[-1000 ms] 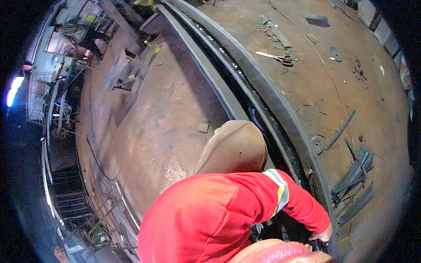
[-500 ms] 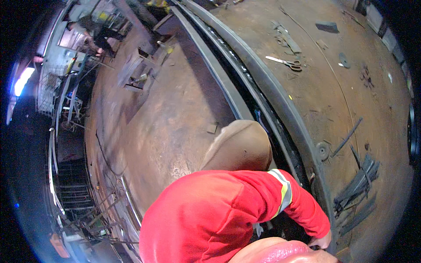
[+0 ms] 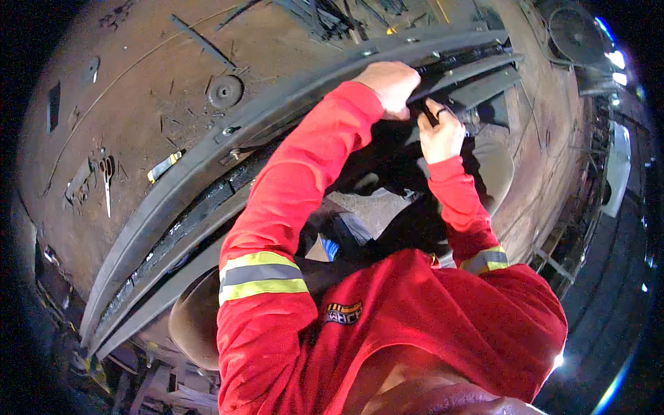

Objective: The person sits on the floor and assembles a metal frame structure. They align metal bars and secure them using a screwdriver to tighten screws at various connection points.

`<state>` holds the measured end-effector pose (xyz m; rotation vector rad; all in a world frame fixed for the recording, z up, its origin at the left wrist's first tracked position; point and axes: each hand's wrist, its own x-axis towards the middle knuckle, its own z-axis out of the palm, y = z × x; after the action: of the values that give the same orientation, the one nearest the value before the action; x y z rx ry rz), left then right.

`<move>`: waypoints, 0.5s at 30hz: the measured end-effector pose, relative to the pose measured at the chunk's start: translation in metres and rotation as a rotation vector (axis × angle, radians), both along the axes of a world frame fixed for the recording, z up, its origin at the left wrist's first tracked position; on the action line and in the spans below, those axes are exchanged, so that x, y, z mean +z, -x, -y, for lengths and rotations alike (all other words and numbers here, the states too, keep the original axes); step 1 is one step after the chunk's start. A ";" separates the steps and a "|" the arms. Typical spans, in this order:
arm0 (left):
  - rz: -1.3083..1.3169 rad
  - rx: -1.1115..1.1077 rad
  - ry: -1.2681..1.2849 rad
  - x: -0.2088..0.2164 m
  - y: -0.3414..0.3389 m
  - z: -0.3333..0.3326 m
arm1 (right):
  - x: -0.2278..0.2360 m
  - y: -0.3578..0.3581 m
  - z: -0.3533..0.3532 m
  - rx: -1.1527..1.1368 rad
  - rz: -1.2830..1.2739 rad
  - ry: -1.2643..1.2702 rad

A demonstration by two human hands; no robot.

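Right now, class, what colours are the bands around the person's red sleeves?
Yellow-green with a grey reflective stripe between, clearest on the left sleeve's band in the head view.

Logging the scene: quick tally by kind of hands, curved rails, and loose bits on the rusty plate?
Hands: 2, left hand and right hand, both on the dark rail
Curved steel rails: 2
Scissors: 1
Round disc: 1
Yellow-tipped piece: 1
Total: 7

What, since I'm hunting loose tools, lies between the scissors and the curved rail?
A small yellow-and-silver tool lies on the rusty plate between the scissors and the rail, as the head view shows.
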<state>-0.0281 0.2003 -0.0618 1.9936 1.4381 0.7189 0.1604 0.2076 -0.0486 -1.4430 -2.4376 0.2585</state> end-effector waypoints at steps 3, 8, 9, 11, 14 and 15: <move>0.005 0.012 0.060 -0.006 0.000 0.003 | -0.021 0.003 0.005 -0.128 -0.136 0.097; 0.029 0.037 0.014 -0.010 0.000 0.008 | -0.037 0.003 0.011 -0.243 -0.252 0.059; 0.028 0.047 -0.012 -0.013 0.001 0.007 | -0.035 0.006 0.012 -0.248 -0.248 0.038; 0.023 0.046 0.004 -0.016 0.000 0.007 | -0.028 0.010 0.013 -0.188 -0.130 0.012; -0.014 0.033 0.043 -0.009 0.002 0.007 | -0.015 0.013 0.010 -0.066 0.117 -0.051; -0.031 0.024 0.055 -0.005 0.002 0.006 | -0.006 0.016 0.010 -0.059 0.192 -0.037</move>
<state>-0.0305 0.1941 -0.0669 1.9565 1.4860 0.6545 0.1447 0.1976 -0.0543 -1.5869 -2.5278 0.0633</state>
